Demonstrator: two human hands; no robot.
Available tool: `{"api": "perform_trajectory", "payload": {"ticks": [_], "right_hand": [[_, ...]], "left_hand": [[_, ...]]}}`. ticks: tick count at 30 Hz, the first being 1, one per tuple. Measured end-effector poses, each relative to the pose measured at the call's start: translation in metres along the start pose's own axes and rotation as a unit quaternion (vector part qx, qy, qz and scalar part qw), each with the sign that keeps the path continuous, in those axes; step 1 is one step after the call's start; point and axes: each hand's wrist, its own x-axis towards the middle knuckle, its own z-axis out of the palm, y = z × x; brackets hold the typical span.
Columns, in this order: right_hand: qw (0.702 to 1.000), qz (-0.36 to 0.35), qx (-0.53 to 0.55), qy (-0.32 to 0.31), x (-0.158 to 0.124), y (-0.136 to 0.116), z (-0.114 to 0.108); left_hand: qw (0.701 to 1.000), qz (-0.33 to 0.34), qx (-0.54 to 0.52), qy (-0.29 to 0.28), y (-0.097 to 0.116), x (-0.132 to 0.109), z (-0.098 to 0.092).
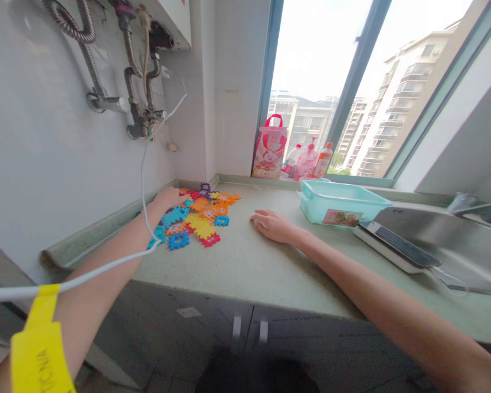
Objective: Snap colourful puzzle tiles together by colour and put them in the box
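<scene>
A heap of colourful plastic puzzle tiles (pixel 202 215) lies on the pale green countertop (pixel 245 267) near the left wall. My left hand (pixel 168 197) rests on the left side of the heap with its fingers stretched over the tiles. My right hand (pixel 272 225) lies on the counter to the right of the heap, fingers curled down, with a small white thing showing under the fingertips that I cannot make out. A white cable (pixel 143 180) hangs across my left forearm.
A mint green plastic box (pixel 340 203) stands at the right, beside a flat scale (pixel 396 245) and a steel sink (pixel 454 240). A pink bag (pixel 270 147) and bottles (pixel 311 161) stand on the window sill. Pipes and hoses (pixel 135 82) hang on the left wall.
</scene>
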Motion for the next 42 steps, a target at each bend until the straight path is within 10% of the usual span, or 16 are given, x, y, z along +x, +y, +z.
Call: {"api": "perform_trajectory", "payload": {"ticks": [11,21,28,34,42], "right_hand": [[0.999,-0.016,-0.008,-0.035,0.003,0.001,-0.008],[0.999,-0.011,-0.004,-0.046,0.004,0.003,-0.01],[0.999,-0.006,-0.008,-0.05,0.004,-0.001,-0.012],[0.999,-0.01,0.005,-0.045,0.004,0.001,-0.009],[0.998,-0.004,0.012,-0.058,0.004,0.002,-0.009]], "left_hand": [[0.94,0.214,-0.026,0.263,0.014,-0.016,-0.024],[0.858,0.489,-0.091,0.124,0.102,-0.059,-0.037],[0.96,0.234,-0.147,-0.048,0.039,-0.052,-0.069],[0.937,0.158,-0.147,-0.274,-0.01,-0.053,-0.076],[0.97,0.121,-0.08,-0.197,-0.018,-0.04,-0.066]]}}
